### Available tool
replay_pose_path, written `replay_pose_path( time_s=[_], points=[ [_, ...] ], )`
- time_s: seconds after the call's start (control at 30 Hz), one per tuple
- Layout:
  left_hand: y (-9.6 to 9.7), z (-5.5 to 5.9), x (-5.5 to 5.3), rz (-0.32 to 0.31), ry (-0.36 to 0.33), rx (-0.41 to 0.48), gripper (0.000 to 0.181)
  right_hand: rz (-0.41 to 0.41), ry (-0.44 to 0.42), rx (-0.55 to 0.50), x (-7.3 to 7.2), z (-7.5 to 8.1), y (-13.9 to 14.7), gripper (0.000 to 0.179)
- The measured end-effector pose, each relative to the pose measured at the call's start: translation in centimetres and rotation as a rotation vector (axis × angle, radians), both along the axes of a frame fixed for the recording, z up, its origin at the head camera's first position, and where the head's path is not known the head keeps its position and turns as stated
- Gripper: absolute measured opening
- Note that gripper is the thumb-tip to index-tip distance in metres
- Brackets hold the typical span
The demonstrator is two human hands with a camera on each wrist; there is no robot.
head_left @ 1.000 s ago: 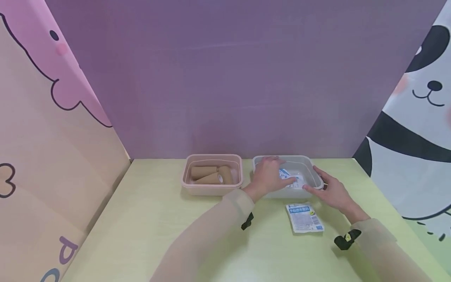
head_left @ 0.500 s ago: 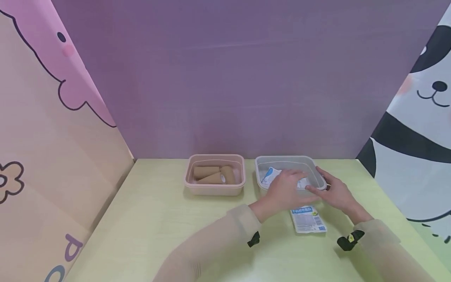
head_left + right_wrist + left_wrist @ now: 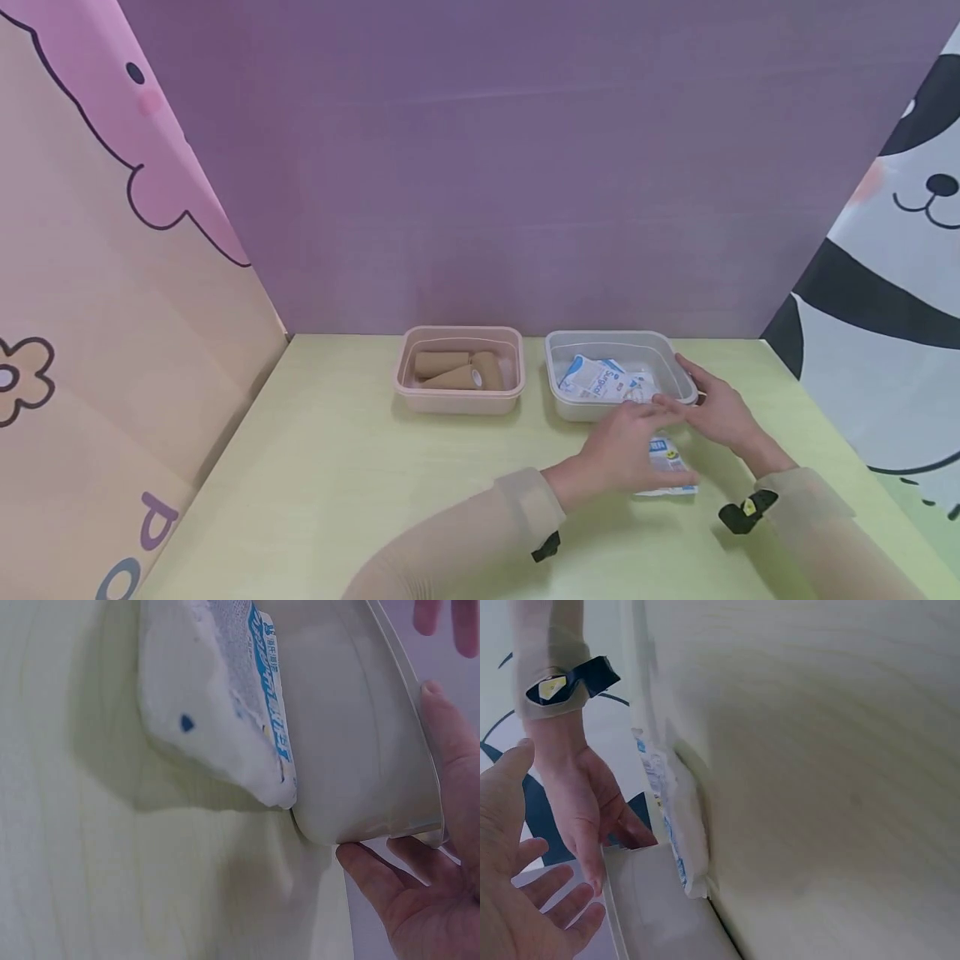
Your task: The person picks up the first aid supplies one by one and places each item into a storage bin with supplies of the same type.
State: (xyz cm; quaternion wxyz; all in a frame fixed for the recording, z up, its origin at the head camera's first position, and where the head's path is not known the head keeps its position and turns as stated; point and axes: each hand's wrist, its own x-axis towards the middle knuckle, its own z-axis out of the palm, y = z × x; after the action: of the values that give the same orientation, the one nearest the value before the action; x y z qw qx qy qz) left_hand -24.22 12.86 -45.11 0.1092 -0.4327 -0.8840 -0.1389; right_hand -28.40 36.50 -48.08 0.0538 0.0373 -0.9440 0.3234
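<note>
In the head view my left hand [image 3: 618,450] hovers over a white-and-blue gauze packet [image 3: 670,454], covering its left part; its fingers are spread and hold nothing. The packet lies on the table in front of a white plastic bin [image 3: 592,412]. My right hand [image 3: 716,412] grips that bin at its right front corner, the thumb at the rim and fingers against the side. Inside the bin are several similar packets [image 3: 603,379], one printed "Surgical". The right wrist view shows the loose packet [image 3: 217,690] right beside the bin's wall [image 3: 352,712].
Left of the white bin stands a pink bin [image 3: 459,403] with several tan rolls [image 3: 453,377] in it. A purple panel [image 3: 480,167] rises behind the pale table [image 3: 337,467]. Printed side panels flank the table.
My left hand has come out of the white bin and moved toward me, down over the packet on the table. My right hand keeps its grip on the bin. The head view has shifted slightly.
</note>
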Motion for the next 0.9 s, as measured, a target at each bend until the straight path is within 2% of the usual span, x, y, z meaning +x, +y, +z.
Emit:
replay_pose_path(
  time_s=[0.13, 0.27, 0.43, 0.63, 0.9],
  points=[
    [0.2, -0.9, 0.4, 0.007, -0.021, -0.019, 0.078, 0.002, 0.004, -0.002, 0.1, 0.0, -0.1, 0.099],
    [0.5, -2.0, 0.6, -0.006, -0.012, -0.062, 0.077, 0.0, 0.007, -0.005, 0.2, 0.1, -0.1, 0.1],
    [0.8, -3.1, 0.2, -0.023, 0.029, -0.14, 0.079, -0.005, 0.006, -0.001, 0.1, 0.1, -0.2, 0.1],
    [1.1, -3.8, -0.4, 0.012, 0.049, -0.184, 0.081, -0.01, 0.001, 0.002, -0.1, 0.0, -0.1, 0.1],
    [1.1, -4.0, -0.6, 0.056, -0.037, -0.245, 0.088, -0.009, -0.005, -0.002, -0.2, -0.2, 0.0, 0.1]
  ],
)
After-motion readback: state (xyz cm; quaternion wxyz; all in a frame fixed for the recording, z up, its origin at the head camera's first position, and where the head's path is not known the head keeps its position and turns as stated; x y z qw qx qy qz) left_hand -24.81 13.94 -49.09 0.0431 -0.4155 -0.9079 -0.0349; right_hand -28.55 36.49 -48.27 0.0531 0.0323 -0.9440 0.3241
